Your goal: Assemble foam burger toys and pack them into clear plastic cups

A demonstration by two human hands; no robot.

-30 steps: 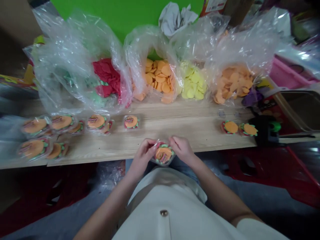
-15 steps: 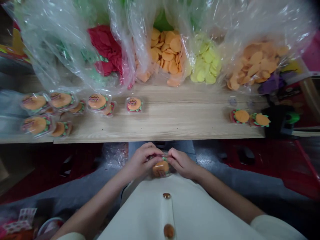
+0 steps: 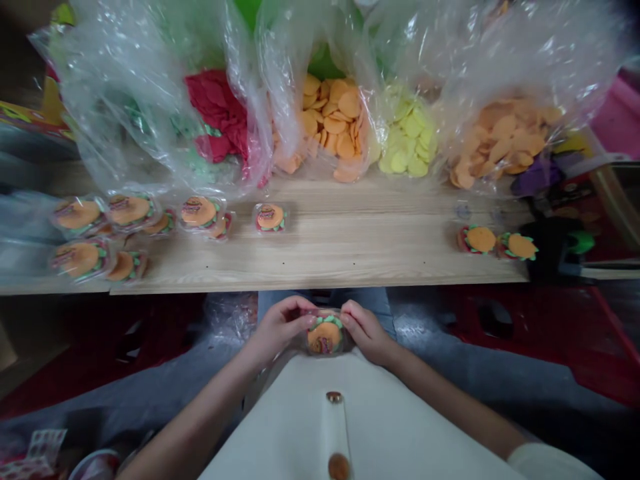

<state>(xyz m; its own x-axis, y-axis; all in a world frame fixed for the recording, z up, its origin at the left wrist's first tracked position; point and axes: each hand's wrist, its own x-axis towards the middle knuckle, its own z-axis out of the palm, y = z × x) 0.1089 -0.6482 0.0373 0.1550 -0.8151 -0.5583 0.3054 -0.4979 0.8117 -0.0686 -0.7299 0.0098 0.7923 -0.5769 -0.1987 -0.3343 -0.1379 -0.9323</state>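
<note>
Close to my body, below the table edge, I hold a clear plastic box with a toy burger [image 3: 324, 335] in it. The burger has an orange bun, a green frilled layer and a printed label on top. My left hand [image 3: 285, 327] pinches the box's left side between thumb and fingers. On the opposite side, my right hand [image 3: 367, 330] grips the upper right edge, thumb on top. A single boxed burger [image 3: 271, 217] sits on the table ahead. Two burgers in open clear boxes [image 3: 477, 239] stand at the right.
Several boxed burgers [image 3: 80, 259] are stacked at the table's left. Along the back lie plastic bags of red pieces [image 3: 220, 113], orange discs [image 3: 335, 113], yellow discs [image 3: 409, 137] and more orange discs [image 3: 505, 137]. A black object [image 3: 555, 247] stands at the right. Red stools [image 3: 540, 327] flank me.
My fingers have drawn apart towards the box's sides, so more of the burger shows. The table appears slightly lower in view.
</note>
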